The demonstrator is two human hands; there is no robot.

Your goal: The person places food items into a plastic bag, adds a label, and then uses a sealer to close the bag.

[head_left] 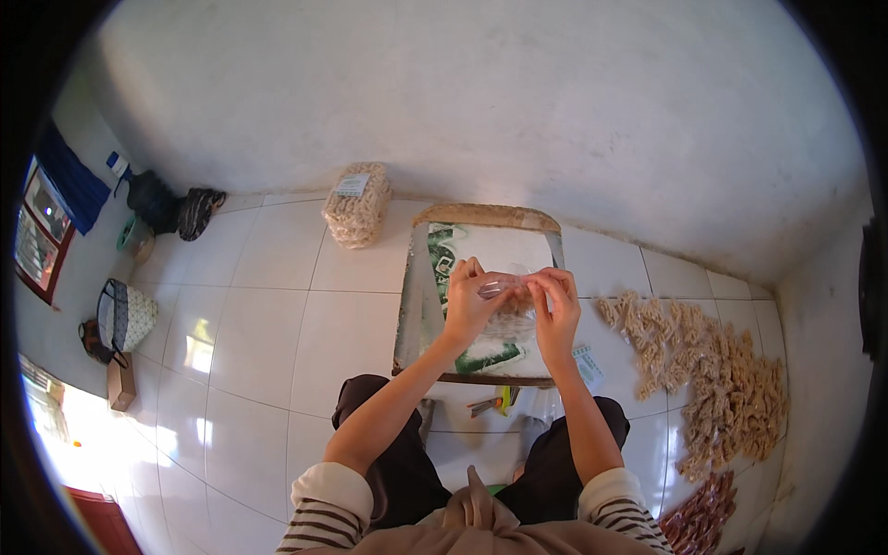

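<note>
The clear plastic bag (511, 326) is over the low table (486, 216) — resting or hanging, I cannot tell. The left hand (470, 298) and right hand (555, 313) both pinch its upper film between closed fingertips. Uneven pulling could split that film; a slack pinch could drop it. Beyond — pale, twisted pieces (721, 375) lie heaped on the floor (252, 342).

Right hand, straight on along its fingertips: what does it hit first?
The clear plastic bag pinched at its fingertips, then probably the left hand: the right hand's fingers point leftward at it. Exact depth is hard to judge from this one view.
</note>
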